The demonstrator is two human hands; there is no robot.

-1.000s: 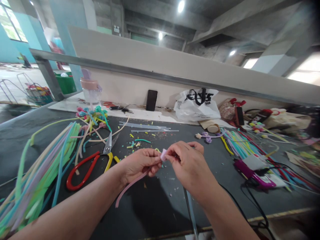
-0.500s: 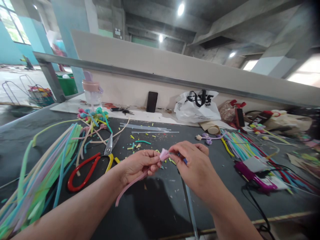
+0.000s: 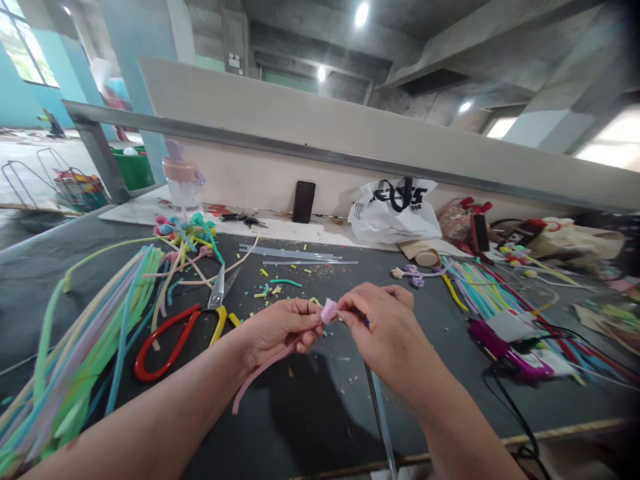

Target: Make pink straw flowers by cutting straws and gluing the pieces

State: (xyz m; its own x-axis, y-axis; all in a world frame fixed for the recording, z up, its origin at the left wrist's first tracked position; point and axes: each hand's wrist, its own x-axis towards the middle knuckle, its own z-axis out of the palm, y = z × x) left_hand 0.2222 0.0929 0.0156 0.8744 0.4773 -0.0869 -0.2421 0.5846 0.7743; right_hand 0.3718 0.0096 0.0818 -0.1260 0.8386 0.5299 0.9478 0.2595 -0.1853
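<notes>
My left hand (image 3: 293,325) is closed in a pinch on a pink chenille stem (image 3: 260,373), whose tail hangs down left below the fingers. At the stem's upper end, a fluffy pink tuft (image 3: 329,311) sticks out between the two hands. The thumb and forefinger of my right hand (image 3: 373,320) are pinched together at the tuft's right side. A small bit of blue shows beneath that hand; what it belongs to is hidden. Left of the hands lie scissors (image 3: 217,297) with one red and one yellow handle, blades apart.
Chenille stems in pastel colours (image 3: 100,333) lie at left, and another bundle (image 3: 480,287) at right. Clear sticks (image 3: 295,253) and cut scraps (image 3: 285,283) lie ahead. A purple glue gun (image 3: 510,353) with a cord is at right. A phone (image 3: 303,202), bottle (image 3: 183,180) and white bag (image 3: 395,213) stand behind.
The pink tuft looks narrower and more bunched, and my right fingertips have shifted slightly at its side. My left hand keeps its hold on the stem.
</notes>
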